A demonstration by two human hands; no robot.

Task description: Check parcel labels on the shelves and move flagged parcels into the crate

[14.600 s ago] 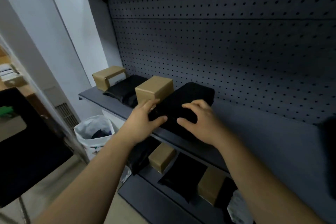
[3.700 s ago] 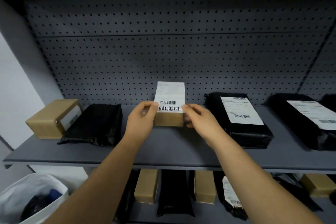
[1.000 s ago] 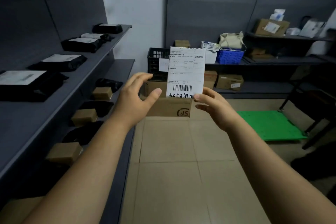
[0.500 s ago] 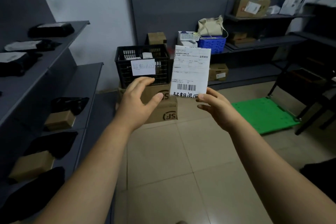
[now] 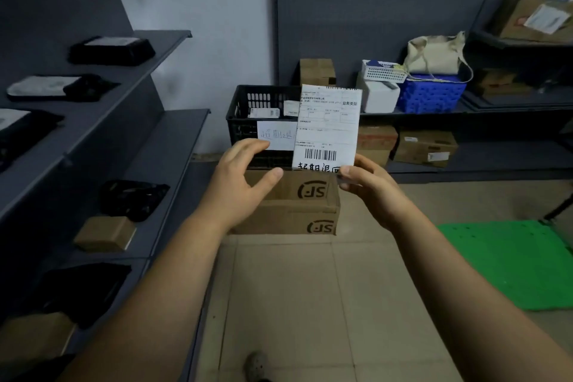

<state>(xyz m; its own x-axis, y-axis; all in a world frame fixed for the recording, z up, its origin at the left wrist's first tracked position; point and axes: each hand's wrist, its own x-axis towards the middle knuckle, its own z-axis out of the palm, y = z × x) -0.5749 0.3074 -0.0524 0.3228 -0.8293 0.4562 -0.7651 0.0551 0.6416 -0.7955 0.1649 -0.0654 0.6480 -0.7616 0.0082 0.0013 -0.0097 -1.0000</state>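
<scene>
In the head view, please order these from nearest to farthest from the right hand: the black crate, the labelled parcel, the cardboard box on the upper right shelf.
1. labelled parcel: pinched by the right hand itself.
2. black crate: ahead, slightly left.
3. cardboard box: far right, on the upper shelf.

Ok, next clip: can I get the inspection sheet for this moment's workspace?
Surface: tiled floor; grey shelves at left.
Job's things: labelled parcel held up, label toward camera; black crate beyond it on SF cartons; black bags and brown boxes on the shelves.
Clutter: blue basket, cloth bag, back cartons.
Grippers: right hand pinches the parcel's lower corner; left hand open beside it.
Cables: nothing seen.
Surroundings: green platform at right.
</scene>
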